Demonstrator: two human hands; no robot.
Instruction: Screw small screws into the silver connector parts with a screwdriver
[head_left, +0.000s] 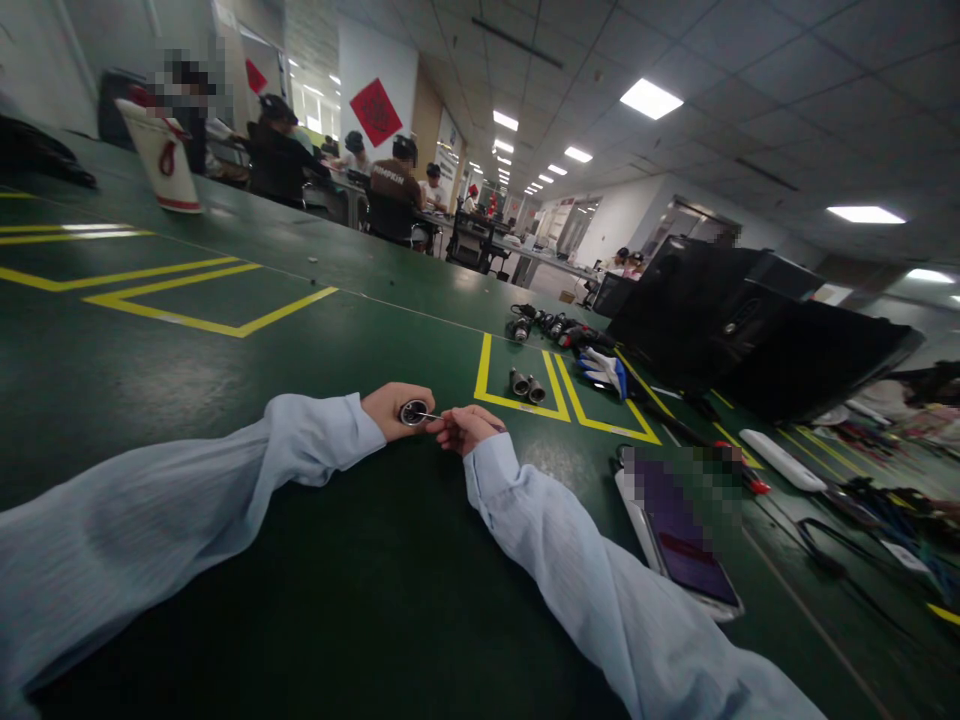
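My left hand (384, 408) is closed around a round metal connector (409, 411), its open end facing me. My right hand (466, 429) pinches a thin screwdriver, whose slim silver shaft (432, 416) reaches left to the connector's opening. Fingers hide most of its handle, and whether the tip touches anything inside is too small to tell. Both hands are close together just above the green table (360, 560). Two similar metal connectors (535, 390) stand side by side inside a yellow taped box, to the right of and beyond my hands.
Behind the connectors lie cabled metal parts (520, 328) and a blue-white glove (602, 370). A phone (686, 540) lies by my right forearm, with cables (825, 550) farther right. A black monitor (750, 320) is at back right, a paper cup (163, 160) back left. People sit farther off.
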